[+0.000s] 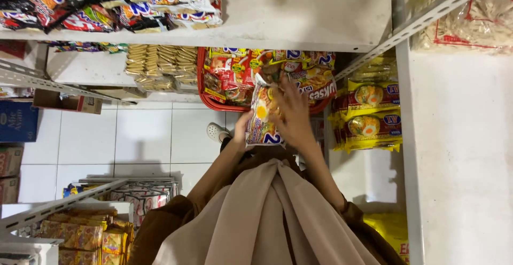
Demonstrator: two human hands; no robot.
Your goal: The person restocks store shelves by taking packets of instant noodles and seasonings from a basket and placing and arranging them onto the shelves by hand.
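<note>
The noodle packet (263, 119) held in the hands is seen to be white and orange, printed with a fried egg and a blue mark at one corner. The basket (214, 103) is red, and the packets (240, 72) in it are red, yellow and green. Yellow wrappers with an orange bowl picture are worn by the noodle packs (368, 115) on the white shelf (459, 153). The floor (144, 142) is tiled in white. The headscarf (267, 217) is beige, the sleeves (160, 227) brown.
</note>
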